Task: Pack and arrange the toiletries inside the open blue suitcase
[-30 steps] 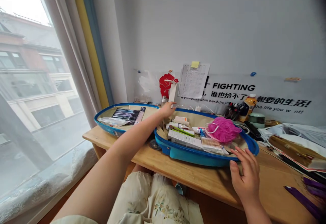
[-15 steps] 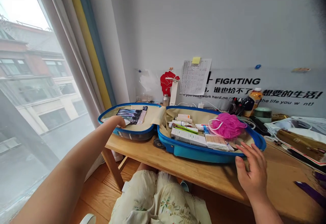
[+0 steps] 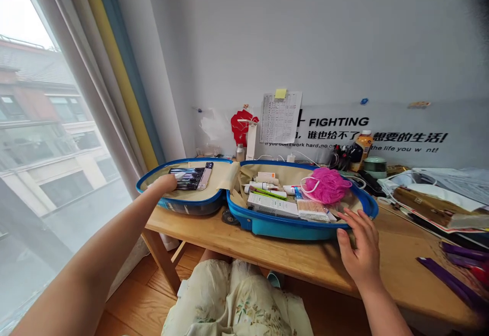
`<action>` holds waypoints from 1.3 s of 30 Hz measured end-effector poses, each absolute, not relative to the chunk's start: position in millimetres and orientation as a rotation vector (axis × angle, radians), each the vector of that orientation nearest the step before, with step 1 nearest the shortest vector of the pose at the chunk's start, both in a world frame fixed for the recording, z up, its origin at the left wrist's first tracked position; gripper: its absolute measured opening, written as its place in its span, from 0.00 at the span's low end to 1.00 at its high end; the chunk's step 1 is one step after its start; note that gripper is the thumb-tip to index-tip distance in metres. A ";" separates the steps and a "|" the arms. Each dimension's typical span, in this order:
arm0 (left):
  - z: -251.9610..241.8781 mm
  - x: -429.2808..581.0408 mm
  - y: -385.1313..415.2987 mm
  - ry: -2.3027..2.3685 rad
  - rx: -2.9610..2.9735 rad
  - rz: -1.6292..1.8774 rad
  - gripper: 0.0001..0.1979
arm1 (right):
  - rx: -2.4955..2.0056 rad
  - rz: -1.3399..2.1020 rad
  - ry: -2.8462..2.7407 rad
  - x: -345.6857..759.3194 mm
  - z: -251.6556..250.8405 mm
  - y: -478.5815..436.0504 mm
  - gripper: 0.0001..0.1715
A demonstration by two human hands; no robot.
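An open blue suitcase (image 3: 290,231) lies on the wooden table with its two halves side by side. Inside the left half, my left hand (image 3: 167,183) looks closed, with a small white thing (image 3: 179,175) at its fingertips that I cannot make out. Beside it is a pack of dark, slim sticks (image 3: 191,178), perhaps pens or brushes. At the suitcase's right front corner, my right hand (image 3: 361,247) is open, fingers spread against the rim. The right half holds a pink bath puff (image 3: 328,185), a pack of cotton swabs (image 3: 313,210), a white box (image 3: 272,205) and several tubes.
Behind the suitcase stand a white lamp (image 3: 251,142), a small bottle (image 3: 240,151), an orange drink bottle (image 3: 361,150) and a green jar (image 3: 375,166). A brown pouch (image 3: 431,206) and purple strips (image 3: 451,280) are on the right. The window and curtain (image 3: 87,71) are at the left.
The camera view has shifted, so the scene sits further left. My left hand has moved up against the pack of dark sticks. My right hand stays open at the rim.
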State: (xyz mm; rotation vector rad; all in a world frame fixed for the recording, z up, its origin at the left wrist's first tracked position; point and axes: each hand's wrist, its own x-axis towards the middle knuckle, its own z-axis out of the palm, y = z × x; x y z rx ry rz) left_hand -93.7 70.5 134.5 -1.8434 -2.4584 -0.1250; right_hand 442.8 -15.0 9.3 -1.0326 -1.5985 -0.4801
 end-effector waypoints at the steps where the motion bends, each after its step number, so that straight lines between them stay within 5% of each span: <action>1: 143.2 -92.9 69.6 -2.480 -1.822 -0.176 0.17 | -1.043 -0.476 -1.597 443.1 8.9 -14.9 0.19; 9: 193.1 -23.8 70.9 -2.300 -1.982 -0.827 0.25 | -1.078 -0.447 -1.599 443.9 8.3 -16.0 0.20; 17: 172.7 131.1 90.9 -1.909 -2.473 -1.041 0.29 | -1.073 -0.460 -1.597 443.9 8.2 -15.4 0.19; 34: 101.7 227.1 109.8 -1.322 -3.142 -0.159 0.37 | -1.092 -0.448 -1.595 444.0 7.4 -16.6 0.19; 39: 113.3 227.0 102.7 -1.420 -3.075 -0.201 0.31 | -1.068 -0.481 -1.598 443.9 9.1 -16.0 0.19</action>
